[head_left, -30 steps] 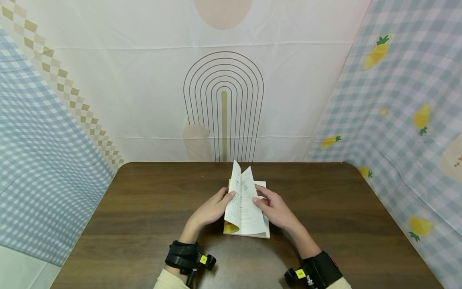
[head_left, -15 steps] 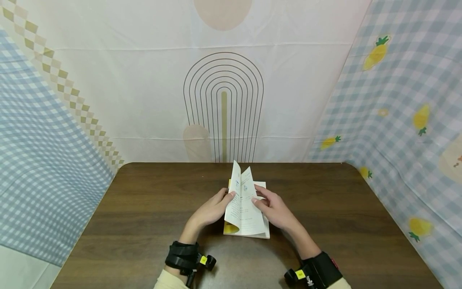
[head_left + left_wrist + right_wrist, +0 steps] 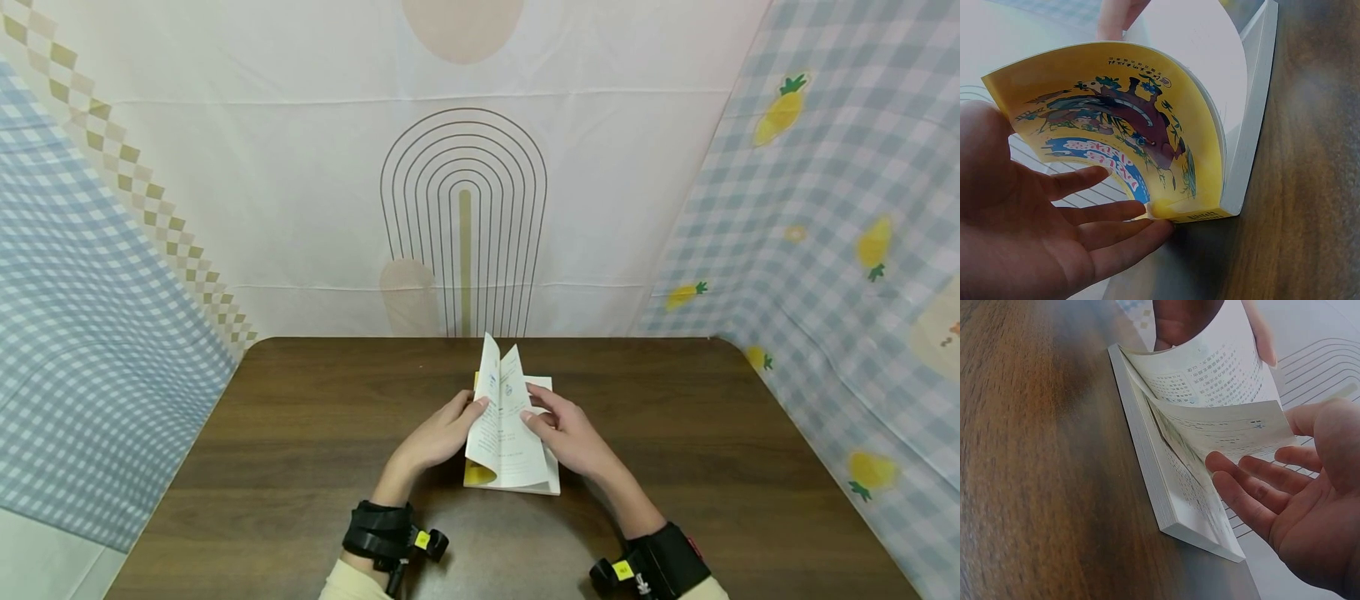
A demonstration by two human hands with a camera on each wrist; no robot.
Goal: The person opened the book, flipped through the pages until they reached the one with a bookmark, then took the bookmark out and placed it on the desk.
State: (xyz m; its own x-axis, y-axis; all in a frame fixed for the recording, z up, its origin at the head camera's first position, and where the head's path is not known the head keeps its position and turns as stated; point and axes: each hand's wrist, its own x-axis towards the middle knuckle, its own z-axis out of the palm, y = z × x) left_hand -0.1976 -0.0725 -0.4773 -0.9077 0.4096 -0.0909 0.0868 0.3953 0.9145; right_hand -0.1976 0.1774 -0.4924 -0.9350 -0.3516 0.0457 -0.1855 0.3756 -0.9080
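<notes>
An open paperback book [image 3: 517, 454] lies on the table, its front part bent up to the left. In the left wrist view its yellow cover [image 3: 1200, 169] curves upward and shows a dark red dinosaur picture. My left hand [image 3: 435, 435] holds the raised cover and pages at the left edge, thumb on the printed side and fingers behind. My right hand [image 3: 568, 432] pinches a single lifted page [image 3: 1229, 428] by its edge, thumb on top and fingers underneath. The thicker block of pages [image 3: 1194, 512] stays flat below this page.
The brown wooden table [image 3: 300, 433] reaches back to a white hanging cloth [image 3: 300, 192] with arch lines. Blue checked cloths hang on the left [image 3: 82, 333] and right [image 3: 795, 233]. Each wrist wears a black strap with a small camera.
The right hand and the page it holds have shifted very slightly to the left. The left hand and the book stay as they were.
</notes>
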